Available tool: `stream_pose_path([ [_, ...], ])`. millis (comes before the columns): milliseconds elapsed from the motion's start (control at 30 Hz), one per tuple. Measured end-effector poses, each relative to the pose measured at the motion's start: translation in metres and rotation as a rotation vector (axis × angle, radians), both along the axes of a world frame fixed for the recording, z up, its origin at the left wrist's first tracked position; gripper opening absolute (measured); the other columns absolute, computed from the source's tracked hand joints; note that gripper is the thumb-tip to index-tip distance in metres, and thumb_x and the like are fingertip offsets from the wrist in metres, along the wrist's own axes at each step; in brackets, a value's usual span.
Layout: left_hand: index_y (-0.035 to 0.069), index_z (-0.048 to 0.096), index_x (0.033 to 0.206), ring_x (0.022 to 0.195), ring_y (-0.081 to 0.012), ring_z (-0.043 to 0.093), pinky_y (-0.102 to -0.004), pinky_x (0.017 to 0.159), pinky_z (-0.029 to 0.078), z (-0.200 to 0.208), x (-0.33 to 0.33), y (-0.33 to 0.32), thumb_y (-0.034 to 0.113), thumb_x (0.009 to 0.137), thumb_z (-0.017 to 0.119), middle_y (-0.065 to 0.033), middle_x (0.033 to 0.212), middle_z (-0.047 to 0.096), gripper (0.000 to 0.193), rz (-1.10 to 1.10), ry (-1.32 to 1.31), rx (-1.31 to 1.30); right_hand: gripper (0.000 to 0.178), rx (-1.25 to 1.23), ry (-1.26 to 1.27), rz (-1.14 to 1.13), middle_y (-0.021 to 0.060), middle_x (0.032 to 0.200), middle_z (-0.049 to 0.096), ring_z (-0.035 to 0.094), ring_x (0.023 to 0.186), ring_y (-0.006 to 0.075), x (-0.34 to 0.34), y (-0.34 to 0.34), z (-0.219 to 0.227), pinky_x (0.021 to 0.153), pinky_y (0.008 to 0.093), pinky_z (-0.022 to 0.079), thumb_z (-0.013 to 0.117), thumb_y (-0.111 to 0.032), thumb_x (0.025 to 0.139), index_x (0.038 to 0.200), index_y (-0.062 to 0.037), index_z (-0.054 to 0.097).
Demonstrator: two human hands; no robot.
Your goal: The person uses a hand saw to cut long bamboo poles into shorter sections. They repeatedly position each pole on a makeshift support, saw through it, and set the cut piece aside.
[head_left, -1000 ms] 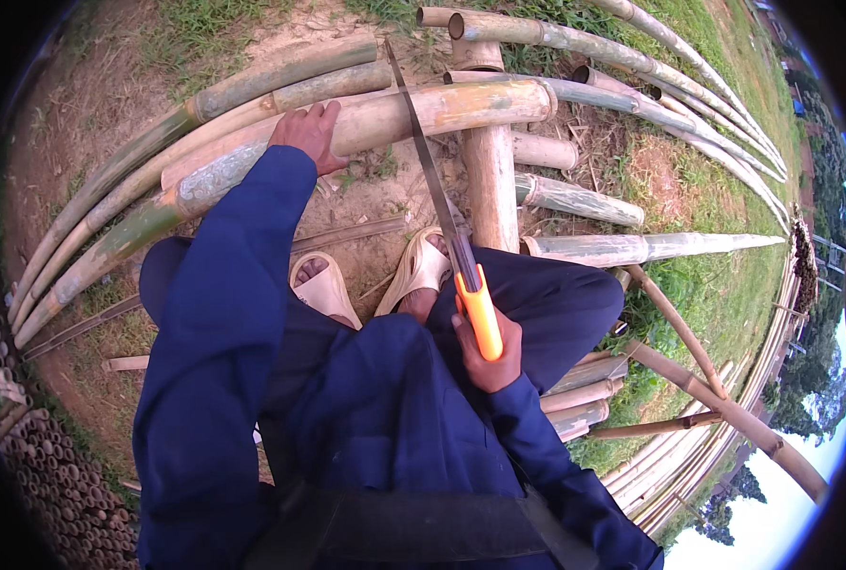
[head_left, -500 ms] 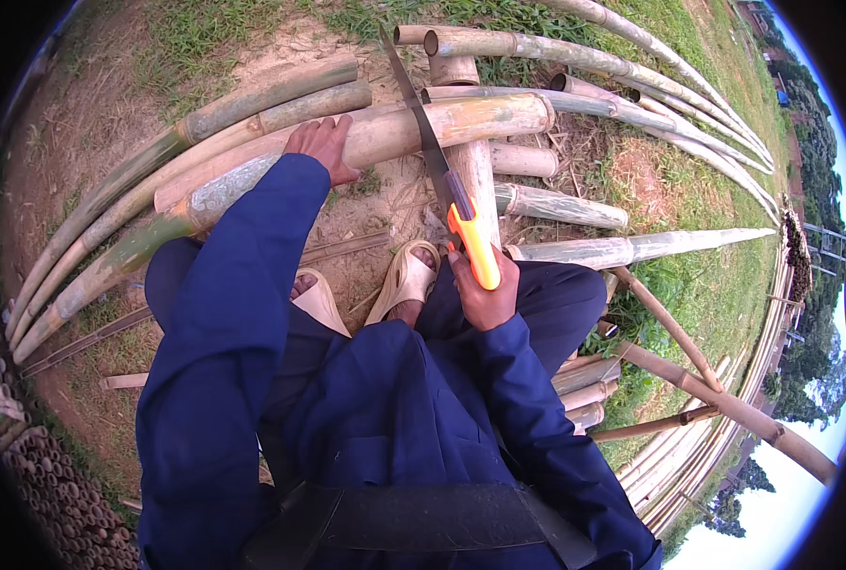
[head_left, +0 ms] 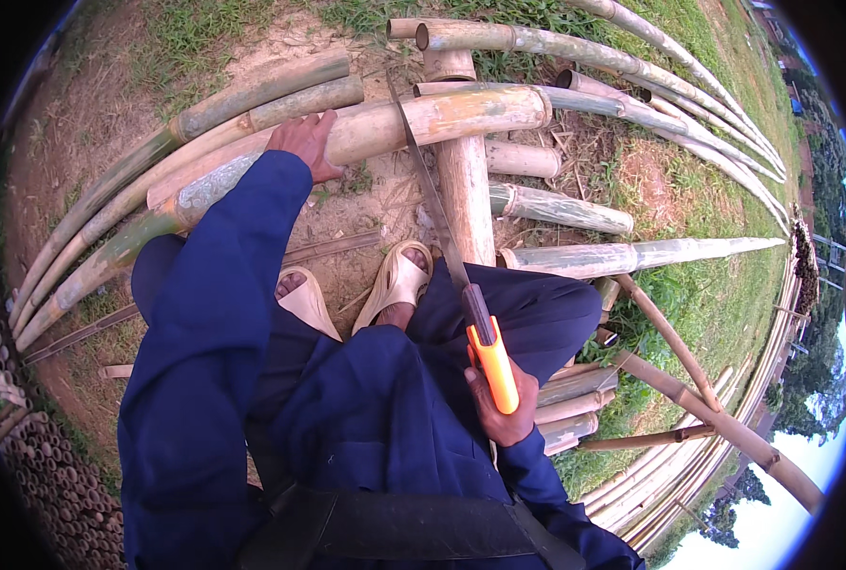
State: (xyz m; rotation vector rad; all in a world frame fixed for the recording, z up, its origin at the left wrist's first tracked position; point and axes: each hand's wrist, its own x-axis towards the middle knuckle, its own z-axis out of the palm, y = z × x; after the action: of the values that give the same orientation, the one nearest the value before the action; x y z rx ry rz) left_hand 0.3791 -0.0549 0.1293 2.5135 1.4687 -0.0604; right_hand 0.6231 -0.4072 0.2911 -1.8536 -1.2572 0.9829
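My left hand (head_left: 306, 144) is wrapped over a thick bamboo pole (head_left: 480, 114), pressing on it from above. In my right hand (head_left: 509, 418) is a handsaw (head_left: 492, 366) with an orange handle, held by my right thigh. Its long thin blade points away from me, and the part near the tip lies across the pole, right of my left hand. Whether the teeth have cut in cannot be seen. Under the pole runs an upright-looking bamboo support (head_left: 465, 204), pointing away from me.
Two thinner bamboo poles (head_left: 223, 116) lie beyond my left hand. Several long poles (head_left: 556, 43) extend to the far right, with short cut pieces (head_left: 561, 207) nearer. Stacked bamboo ends (head_left: 57, 484) fill the lower left. A slanted bamboo frame (head_left: 727, 432) stands at right.
My right hand has drawn the saw back toward my body, so the blade's tip end now crosses the pole. My left hand stays on the pole.
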Motion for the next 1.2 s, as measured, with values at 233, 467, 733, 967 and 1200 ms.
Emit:
stream_pose_path([
  [233,0.010,0.050,0.140,0.111,-0.0411,0.066,-0.0484,0.099,0.052,-0.003,0.004,0.005,0.051,0.066,0.087,-0.0198,0.122,0.067,0.092,-0.010,-0.024,-0.016,0.014,0.024,0.199,-0.058,0.0090,0.067,0.065,0.057,0.060,0.0146,-0.019,0.150,-0.092,0.060,0.0323,0.049,0.074,-0.010,0.093,0.097,0.0034,0.071],
  [467,0.010,0.050,0.138,0.108,-0.0395,0.068,-0.0470,0.099,0.052,-0.005,-0.003,-0.002,0.054,0.067,0.087,-0.0199,0.119,0.067,0.092,-0.021,-0.016,-0.002,0.042,-0.044,0.046,0.046,0.0174,0.104,0.076,0.075,0.094,0.0197,-0.001,0.024,0.014,0.084,0.0322,0.056,0.075,-0.005,0.091,0.132,0.0024,0.066],
  [733,0.010,0.049,0.140,0.110,-0.0408,0.067,-0.0491,0.098,0.053,-0.003,0.005,0.005,0.056,0.067,0.087,-0.0181,0.125,0.067,0.094,-0.001,-0.001,0.006,0.016,-0.024,0.170,0.006,0.0065,0.073,0.068,0.062,0.067,0.0113,-0.009,0.151,-0.064,0.063,0.0295,0.051,0.075,-0.011,0.094,0.096,0.0045,0.071],
  [967,0.013,0.048,0.142,0.111,-0.0418,0.066,-0.0499,0.097,0.054,-0.003,0.000,0.001,0.053,0.068,0.086,-0.0172,0.125,0.067,0.093,0.009,0.031,0.003,0.041,-0.015,0.108,0.011,0.0138,0.091,0.076,0.071,0.082,0.0162,-0.004,0.010,0.023,0.081,0.0300,0.055,0.078,-0.007,0.090,0.128,0.0048,0.067],
  [1200,0.014,0.048,0.142,0.106,-0.0431,0.068,-0.0505,0.093,0.055,-0.013,0.005,0.012,0.052,0.069,0.086,-0.0183,0.120,0.069,0.090,-0.044,-0.028,0.001,0.019,0.063,0.183,-0.035,0.0101,0.069,0.064,0.056,0.063,0.0128,-0.012,0.144,-0.086,0.061,0.0328,0.048,0.077,-0.013,0.093,0.091,0.0029,0.068],
])
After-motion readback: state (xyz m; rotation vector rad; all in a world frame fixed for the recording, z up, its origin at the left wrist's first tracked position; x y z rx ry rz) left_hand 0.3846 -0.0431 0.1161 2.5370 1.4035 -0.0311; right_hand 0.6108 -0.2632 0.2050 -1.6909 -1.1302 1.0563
